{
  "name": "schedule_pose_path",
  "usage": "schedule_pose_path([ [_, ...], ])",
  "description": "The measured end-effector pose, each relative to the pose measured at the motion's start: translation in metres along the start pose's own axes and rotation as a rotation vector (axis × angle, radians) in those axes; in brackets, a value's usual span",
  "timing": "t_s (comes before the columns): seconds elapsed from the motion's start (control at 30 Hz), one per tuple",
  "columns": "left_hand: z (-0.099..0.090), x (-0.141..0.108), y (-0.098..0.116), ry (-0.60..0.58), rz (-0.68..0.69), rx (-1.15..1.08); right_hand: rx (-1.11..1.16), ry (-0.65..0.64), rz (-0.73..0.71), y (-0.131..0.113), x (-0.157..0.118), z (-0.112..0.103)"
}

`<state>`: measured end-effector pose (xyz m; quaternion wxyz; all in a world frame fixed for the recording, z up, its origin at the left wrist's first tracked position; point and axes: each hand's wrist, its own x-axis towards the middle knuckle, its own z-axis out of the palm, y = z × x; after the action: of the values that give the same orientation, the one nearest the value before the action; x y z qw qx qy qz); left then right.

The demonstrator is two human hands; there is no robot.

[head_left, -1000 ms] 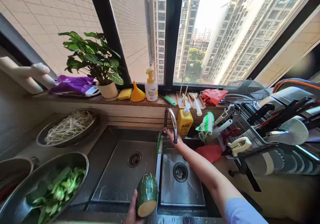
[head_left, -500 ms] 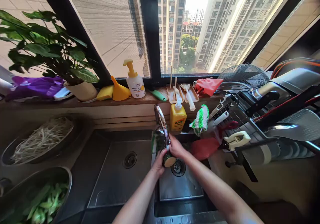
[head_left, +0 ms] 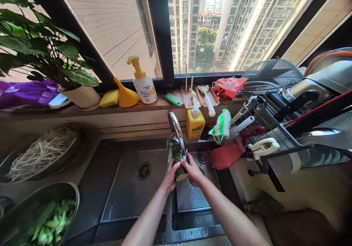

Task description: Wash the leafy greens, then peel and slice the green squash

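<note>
Under the arched chrome faucet [head_left: 177, 130] — left hand [head_left: 169, 177] and right hand [head_left: 194, 171] clasp a speckled, rounded squash [head_left: 180, 173].

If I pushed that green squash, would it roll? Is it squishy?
The green squash might roll on its side, since it looks rounded. It's probably firm, not squishy: it doesn't sag between the left hand and right hand. It may be slippery, being right under the faucet.

Left hand [head_left: 169, 178] and right hand [head_left: 194, 171] grip the squash [head_left: 180, 172] from opposite sides, under the faucet [head_left: 176, 125]. Yellow soap bottle [head_left: 195, 125] behind sink [head_left: 123, 194]; greens [head_left: 52, 222] in bowl [head_left: 77, 198], sink's left.
</note>
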<state>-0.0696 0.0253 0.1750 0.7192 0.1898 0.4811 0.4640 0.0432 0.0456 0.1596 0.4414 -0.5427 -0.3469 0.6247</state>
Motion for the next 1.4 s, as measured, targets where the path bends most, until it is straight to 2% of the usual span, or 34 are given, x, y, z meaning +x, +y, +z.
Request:
schedule_pose_path([
  [0.1,0.003,-0.007,0.002,-0.066,-0.016,0.088,0.067,0.019,0.132,-0.007,0.009,0.0],
  [0.2,0.009,-0.009,0.001,-0.077,0.096,0.187,0.124,0.012,0.156,-0.012,0.015,-0.005],
  [0.27,0.01,-0.006,0.001,-0.069,0.12,0.194,0.165,0.03,0.129,-0.014,0.008,-0.009],
  [0.33,0.009,-0.002,0.002,-0.068,0.047,0.137,0.215,0.02,0.08,-0.014,-0.005,-0.012],
  [0.4,0.004,0.0,0.003,-0.112,-0.039,0.06,0.279,-0.061,0.048,-0.016,-0.017,-0.017],
  [0.5,0.0,-0.002,0.006,-0.195,-0.08,-0.006,0.345,-0.19,0.041,-0.022,-0.023,-0.022],
  [0.6,0.006,-0.006,0.011,-0.219,-0.051,0.094,0.317,-0.118,0.024,-0.024,-0.015,-0.023],
  [0.7,0.019,-0.006,0.017,-0.238,0.127,0.362,0.291,0.018,0.003,-0.021,-0.008,-0.021],
  [0.8,0.029,0.0,0.02,-0.196,0.262,0.507,0.287,0.039,-0.008,-0.018,-0.009,-0.02],
  [0.9,0.029,0.005,0.019,-0.138,0.193,0.469,0.264,0.042,-0.022,-0.019,-0.013,-0.017],
  [1.0,0.023,0.005,0.015,-0.16,0.161,0.421,0.262,0.1,-0.022,-0.023,-0.01,-0.014],
  [1.13,0.021,0.001,0.014,-0.14,0.212,0.43,0.334,0.088,-0.008,-0.023,-0.003,-0.012],
  [1.27,0.029,0.005,0.017,-0.078,0.329,0.515,0.408,0.034,0.001,-0.018,-0.007,-0.013],
  [1.33,0.034,0.009,0.019,-0.057,0.309,0.509,0.444,-0.003,0.024,-0.015,-0.012,-0.015],
  [1.4,0.037,0.012,0.021,-0.082,0.222,0.456,0.49,-0.028,0.04,-0.012,-0.016,-0.018],
])
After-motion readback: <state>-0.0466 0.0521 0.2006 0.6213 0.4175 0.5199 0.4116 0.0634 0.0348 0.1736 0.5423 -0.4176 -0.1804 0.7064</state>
